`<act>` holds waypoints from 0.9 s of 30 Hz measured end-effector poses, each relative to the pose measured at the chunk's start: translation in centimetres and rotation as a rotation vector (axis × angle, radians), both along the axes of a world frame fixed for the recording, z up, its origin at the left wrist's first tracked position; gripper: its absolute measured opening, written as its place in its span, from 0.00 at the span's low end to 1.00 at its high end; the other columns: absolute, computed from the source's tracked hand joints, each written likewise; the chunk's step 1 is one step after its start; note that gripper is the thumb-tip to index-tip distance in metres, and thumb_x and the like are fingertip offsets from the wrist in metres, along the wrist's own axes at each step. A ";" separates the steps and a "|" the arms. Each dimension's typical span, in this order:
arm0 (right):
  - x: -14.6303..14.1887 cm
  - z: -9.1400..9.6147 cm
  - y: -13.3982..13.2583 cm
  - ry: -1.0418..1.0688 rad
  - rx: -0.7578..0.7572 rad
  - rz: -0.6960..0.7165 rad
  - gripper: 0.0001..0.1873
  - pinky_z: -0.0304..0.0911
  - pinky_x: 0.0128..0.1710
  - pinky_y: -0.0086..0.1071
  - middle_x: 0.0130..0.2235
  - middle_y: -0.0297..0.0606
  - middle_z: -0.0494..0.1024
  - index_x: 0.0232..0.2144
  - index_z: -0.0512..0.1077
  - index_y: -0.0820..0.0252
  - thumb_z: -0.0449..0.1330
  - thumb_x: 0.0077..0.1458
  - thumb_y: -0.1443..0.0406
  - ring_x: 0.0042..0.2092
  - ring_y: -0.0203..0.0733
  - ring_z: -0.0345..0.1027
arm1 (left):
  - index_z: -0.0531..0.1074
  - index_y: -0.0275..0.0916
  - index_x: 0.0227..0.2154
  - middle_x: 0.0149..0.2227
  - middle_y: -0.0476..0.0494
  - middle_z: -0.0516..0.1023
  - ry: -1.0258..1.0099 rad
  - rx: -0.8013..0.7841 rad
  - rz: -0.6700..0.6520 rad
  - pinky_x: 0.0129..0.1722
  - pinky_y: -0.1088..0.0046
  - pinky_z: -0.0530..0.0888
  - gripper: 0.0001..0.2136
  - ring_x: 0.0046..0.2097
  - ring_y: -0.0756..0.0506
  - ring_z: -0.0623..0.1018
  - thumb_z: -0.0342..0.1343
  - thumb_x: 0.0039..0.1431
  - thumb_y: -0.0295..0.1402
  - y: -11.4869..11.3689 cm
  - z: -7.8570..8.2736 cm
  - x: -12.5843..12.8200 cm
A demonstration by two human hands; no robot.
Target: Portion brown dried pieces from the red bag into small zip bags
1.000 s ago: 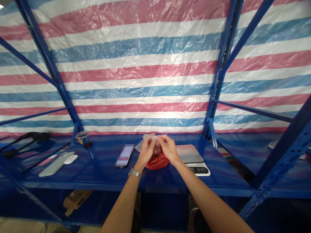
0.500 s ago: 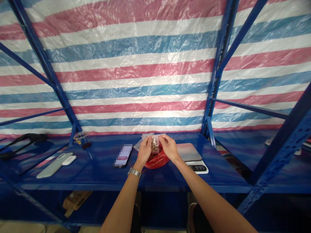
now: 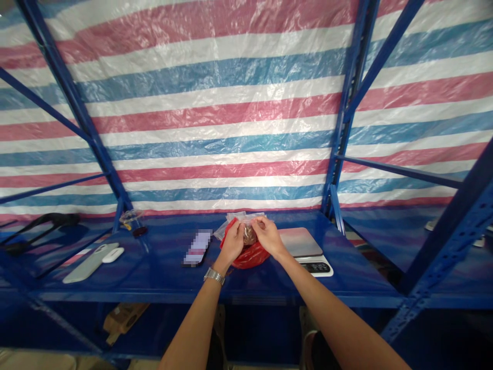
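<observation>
Between my two hands is a small clear zip bag (image 3: 249,234) with brownish bits inside, too small to name. My left hand (image 3: 232,241) grips its left edge, fingers closed. On the other side my right hand (image 3: 267,235) pinches the bag near its top right. Under both hands lies a red plastic bag (image 3: 252,258), its mouth spread and its contents mostly covered by the hands and the clear bag. More flat clear bags (image 3: 222,230) stick out behind my left hand. A digital scale (image 3: 316,267) with a shiny flat top is just right of my right hand.
Left of the bags lies a phone (image 3: 197,247) with its screen lit. Farther left are a pale green phone (image 3: 87,263), a white earbud case (image 3: 113,255) and a clear cup (image 3: 137,226) with dark contents. Blue shelf posts (image 3: 339,133) and a striped sheet (image 3: 215,123) stand behind.
Both hands stay at the small clear bag, which is tilted a little differently. Some red plastic now shows above my left hand. The whole view has shifted slightly.
</observation>
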State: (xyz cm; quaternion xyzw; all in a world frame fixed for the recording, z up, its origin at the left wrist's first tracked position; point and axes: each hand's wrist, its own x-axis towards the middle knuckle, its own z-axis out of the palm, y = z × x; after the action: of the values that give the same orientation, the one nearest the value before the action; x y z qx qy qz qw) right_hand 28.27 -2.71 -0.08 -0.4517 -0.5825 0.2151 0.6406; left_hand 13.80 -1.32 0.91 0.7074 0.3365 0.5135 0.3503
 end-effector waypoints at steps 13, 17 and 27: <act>-0.1 0.2 -0.3 -0.114 0.056 -0.061 0.14 0.69 0.48 0.41 0.40 0.42 0.83 0.37 0.75 0.57 0.56 0.63 0.54 0.43 0.49 0.76 | 0.74 0.40 0.37 0.37 0.44 0.79 -0.148 0.026 0.043 0.47 0.66 0.73 0.13 0.42 0.43 0.78 0.57 0.65 0.45 0.3 0.3 0.6; -0.1 0.2 -0.2 -0.127 0.058 -0.109 0.14 0.68 0.48 0.44 0.39 0.44 0.82 0.36 0.75 0.57 0.55 0.63 0.55 0.43 0.51 0.76 | 0.74 0.40 0.38 0.37 0.43 0.80 -0.157 0.021 0.009 0.47 0.65 0.74 0.12 0.41 0.43 0.80 0.57 0.64 0.44 0.3 0.3 0.7; -0.4 0.6 -0.6 -0.131 0.071 -0.061 0.11 0.69 0.48 0.42 0.38 0.43 0.83 0.33 0.76 0.56 0.58 0.61 0.57 0.43 0.49 0.76 | 0.75 0.39 0.33 0.35 0.44 0.80 -0.172 0.005 -0.002 0.44 0.66 0.76 0.10 0.39 0.44 0.80 0.61 0.60 0.41 0.3 0.3 0.6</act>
State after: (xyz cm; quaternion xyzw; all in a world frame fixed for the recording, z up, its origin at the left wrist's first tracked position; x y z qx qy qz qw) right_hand 27.86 -3.28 0.51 -0.4596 -0.6163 0.1447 0.6228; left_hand 14.36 -0.98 1.20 0.6620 0.3033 0.5728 0.3764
